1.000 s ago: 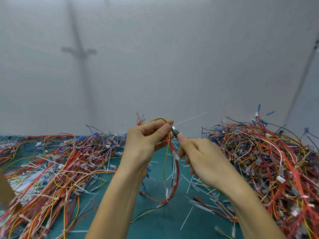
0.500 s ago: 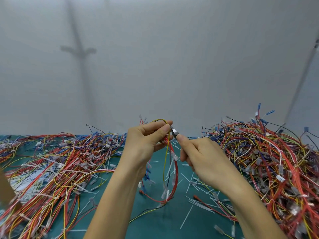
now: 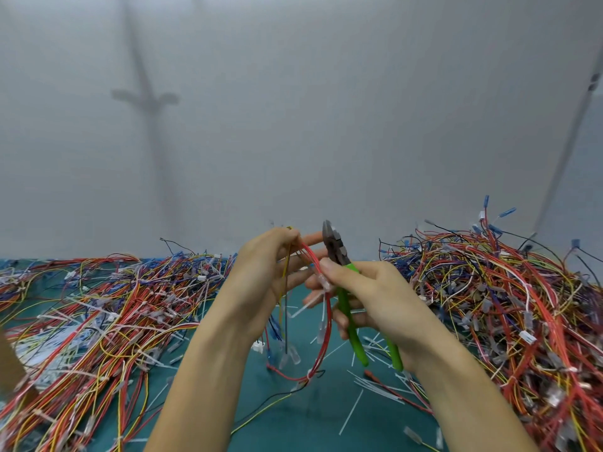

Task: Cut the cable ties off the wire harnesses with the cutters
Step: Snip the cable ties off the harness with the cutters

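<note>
A person's left hand (image 3: 264,282) holds a harness (image 3: 328,324) of red and yellow wires just left of the cutters (image 3: 336,247). Its fingers (image 3: 288,238) pinch the top of the loop. The rest hangs down below the cutters toward a green bench (image 3: 326,425).

The right hand (image 3: 378,301) grips the cutters, fingers (image 3: 347,321) curled round the green handles. The thumb presses against a red wire. The jaws point up and look nearly closed, clear of the wires.

What seems to be a white tie (image 3: 309,375) binds the loop well below the cutters.

Risks: the wires lie close against the blades and the left fingertips, so a careless bite could nick insulation or skin. The slack loop could also swing and snag on the wire heaps left (image 3: 98,321) and right (image 3: 505,305) of the cutters. White offcuts (image 3: 350,414) litter the bench below them, so a tie left uncut would be easy to miss.
</note>
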